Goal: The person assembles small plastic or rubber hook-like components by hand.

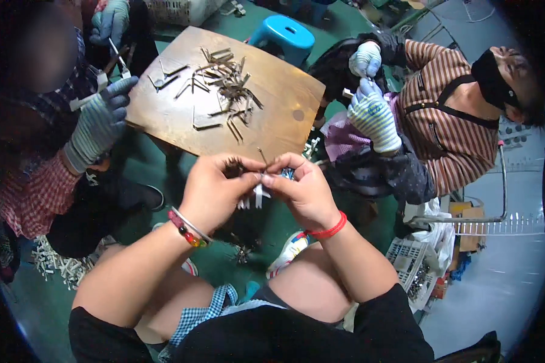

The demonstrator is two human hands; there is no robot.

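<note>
My left hand [215, 187] and my right hand [303, 186] meet fingertip to fingertip just off the near edge of the low table [163, 118]. A bunch of small dark metal pieces [234, 165] is tucked in the curled left fingers. Between both thumbs and forefingers a thin metal strip [261, 155] sticks up. Below the pinched fingertips hangs a small white part [259, 196]; which hand carries it is unclear. Something blue [287, 174] shows by the right fingers. Bent, L-shaped metal strips [230, 85] lie in a loose heap on the tabletop.
A co-worker's gloved hand [100, 118] holds white parts at the left; another co-worker's gloved hands [372, 115] work at the right. Behind the table stands a blue stool [283, 37]. White parts [60, 260] lie piled lower left; a white crate [406, 263] sits lower right.
</note>
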